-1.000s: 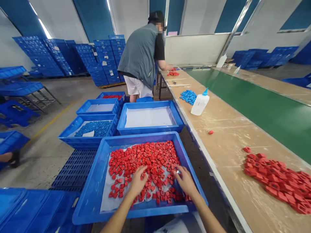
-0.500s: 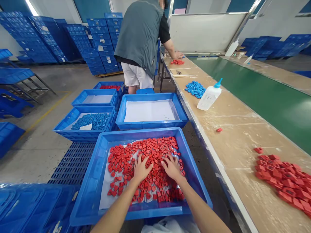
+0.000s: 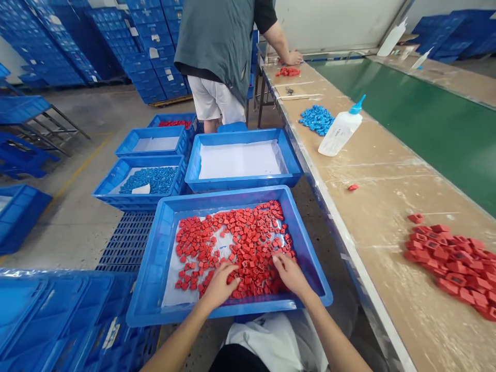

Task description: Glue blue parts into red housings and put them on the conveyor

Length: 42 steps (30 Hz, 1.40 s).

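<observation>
1. In the near blue plastic tray (image 3: 251, 306), red square moulded pieces (image 3: 256, 243) lie in a loose layer on a white liner (image 3: 169, 292), with a bare patch showing mid-pile.
2. The left hand (image 3: 219, 285) and right hand (image 3: 289, 274) rest palm-down on the pile's near edge, with pieces under and just beyond the fingertips. The fingers are slightly spread and curled, clamped on nothing visible.
3. Right of the tray, a tan bench (image 3: 387, 201) carries another red heap (image 3: 449, 266), blue pieces (image 3: 316, 120) and a squeeze bottle (image 3: 340, 133).
4. Far along the bench, a co-worker (image 3: 215, 46) stands leaning over it.
</observation>
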Each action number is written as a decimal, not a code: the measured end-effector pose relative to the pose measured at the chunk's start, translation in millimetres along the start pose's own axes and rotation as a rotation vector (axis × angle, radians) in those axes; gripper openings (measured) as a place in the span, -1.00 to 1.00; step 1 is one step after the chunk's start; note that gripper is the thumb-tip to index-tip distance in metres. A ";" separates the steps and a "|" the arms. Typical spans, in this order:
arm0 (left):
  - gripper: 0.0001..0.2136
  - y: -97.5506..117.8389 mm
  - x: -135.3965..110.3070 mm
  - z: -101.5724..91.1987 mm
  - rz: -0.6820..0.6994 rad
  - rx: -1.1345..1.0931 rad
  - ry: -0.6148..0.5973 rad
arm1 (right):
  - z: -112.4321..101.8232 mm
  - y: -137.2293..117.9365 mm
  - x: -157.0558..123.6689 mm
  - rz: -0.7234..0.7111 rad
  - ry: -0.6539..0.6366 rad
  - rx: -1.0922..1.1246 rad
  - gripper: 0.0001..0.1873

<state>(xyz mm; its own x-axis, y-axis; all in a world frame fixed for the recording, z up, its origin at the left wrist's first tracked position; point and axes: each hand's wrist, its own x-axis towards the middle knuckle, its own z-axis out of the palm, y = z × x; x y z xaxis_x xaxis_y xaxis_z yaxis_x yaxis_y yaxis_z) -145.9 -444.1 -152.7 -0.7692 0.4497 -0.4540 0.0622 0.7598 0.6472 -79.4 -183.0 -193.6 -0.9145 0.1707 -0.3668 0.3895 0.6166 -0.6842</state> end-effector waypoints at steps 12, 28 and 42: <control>-0.35 9.5 37.5 18.0 -0.329 0.065 -0.034 | 4.2 6.6 5.1 0.462 -0.090 -0.133 -0.40; -0.57 6.7 39.4 -21.8 -0.474 -0.317 -0.231 | -11.9 49.3 17.9 0.184 -0.252 0.343 -0.59; -0.46 13.8 36.4 -15.9 -0.439 -0.426 -0.279 | 7.5 12.7 17.7 0.460 -0.520 0.844 -0.35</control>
<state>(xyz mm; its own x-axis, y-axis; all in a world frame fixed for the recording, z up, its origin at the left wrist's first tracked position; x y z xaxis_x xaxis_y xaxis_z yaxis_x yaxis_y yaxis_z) -183.1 -424.7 -150.5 -0.4690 0.2890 -0.8345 -0.5197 0.6737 0.5254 -89.9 -177.9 -213.4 -0.5814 -0.2185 -0.7837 0.8133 -0.1829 -0.5524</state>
